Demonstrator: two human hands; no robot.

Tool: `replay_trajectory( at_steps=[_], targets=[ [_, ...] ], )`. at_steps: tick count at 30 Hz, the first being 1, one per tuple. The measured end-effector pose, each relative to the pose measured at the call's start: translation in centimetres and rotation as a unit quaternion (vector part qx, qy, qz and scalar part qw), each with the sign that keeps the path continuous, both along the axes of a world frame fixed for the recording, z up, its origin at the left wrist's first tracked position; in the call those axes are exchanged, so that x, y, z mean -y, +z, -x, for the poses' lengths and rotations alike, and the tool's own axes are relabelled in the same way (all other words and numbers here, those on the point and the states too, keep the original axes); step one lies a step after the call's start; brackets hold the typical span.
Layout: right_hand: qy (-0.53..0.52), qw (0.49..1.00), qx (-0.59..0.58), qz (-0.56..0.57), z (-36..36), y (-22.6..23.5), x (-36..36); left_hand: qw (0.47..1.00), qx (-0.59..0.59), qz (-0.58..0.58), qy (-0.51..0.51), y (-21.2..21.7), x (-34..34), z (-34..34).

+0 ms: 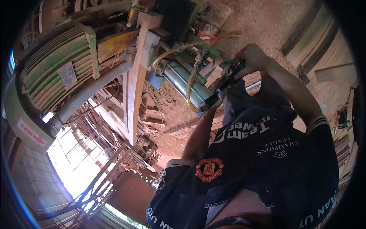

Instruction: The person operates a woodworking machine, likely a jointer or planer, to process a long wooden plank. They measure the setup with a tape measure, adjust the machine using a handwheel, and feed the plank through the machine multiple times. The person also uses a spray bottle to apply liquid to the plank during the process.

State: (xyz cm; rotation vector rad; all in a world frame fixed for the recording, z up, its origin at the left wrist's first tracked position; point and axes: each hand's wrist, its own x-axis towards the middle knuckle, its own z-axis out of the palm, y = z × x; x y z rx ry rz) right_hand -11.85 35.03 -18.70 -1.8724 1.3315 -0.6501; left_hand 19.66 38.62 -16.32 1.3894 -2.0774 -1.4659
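Note:
My right hand [253,61] is closed, thumb and fingers curled round a dark, narrow hand tool [233,76] whose exact kind I cannot make out. Lower and to the left, my left hand [218,102] curls at the far end of that tool, partly hidden; what it grips is unclear. Both hands are at the end of a silver pneumatic cylinder [185,84]. A yellowish clear hose [188,91] loops over the cylinder to a metal valve fitting [201,56]. Another hose [171,52] curves above it, near a red tie [209,37].
An upright wooden beam [135,87] stands left of the cylinder. Beyond it are a large ribbed green motor [57,63] and a grey pipe [95,84]. Planks [316,38] lie at the right. Wood scraps [152,114] and coiled cord [164,97] litter the dusty floor.

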Motion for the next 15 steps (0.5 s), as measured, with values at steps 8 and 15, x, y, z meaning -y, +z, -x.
replay_trajectory(
  at_steps=[8, 15],
  targets=[
    [-0.008, 1.000, -0.001, 0.010, 0.35, 0.10, -0.21, 0.999, 0.029, -0.016, -0.005, 0.09, 0.02, -0.29],
    [-0.006, 1.000, 0.001, 0.010, 0.46, 0.37, -0.22, 0.998, 0.051, -0.030, 0.000, -0.40, -0.06, -0.88]
  ],
)
